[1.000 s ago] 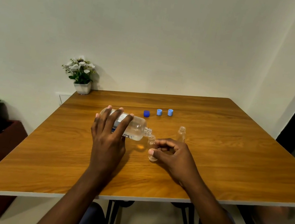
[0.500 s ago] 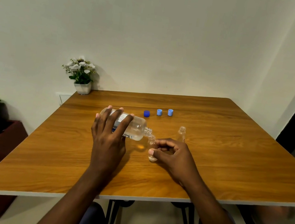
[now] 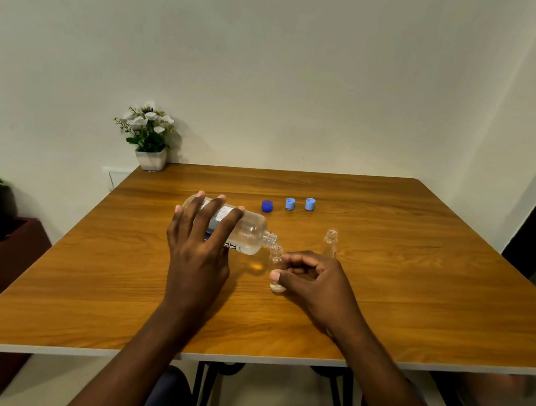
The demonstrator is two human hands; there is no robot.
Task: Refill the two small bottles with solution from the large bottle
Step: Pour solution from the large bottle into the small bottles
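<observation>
Your left hand (image 3: 199, 251) grips the clear, cylindrical large bottle (image 3: 248, 234), tipped sideways with fingers (image 3: 215, 216) draped over its label. Its threaded neck meets the near small bottle (image 3: 276, 259), clear plastic, pinched upright by your right hand (image 3: 314, 281) on the woodgrain counter (image 3: 419, 293). The far small bottle (image 3: 330, 242) stands just behind your right hand.

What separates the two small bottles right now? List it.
The near small bottle is gripped by the right hand; the far small bottle stands untouched. The near small bottle sits under the mouth of the tilted large bottle; the far small bottle stands clear of it. Both are clear, upright and uncapped.
</observation>
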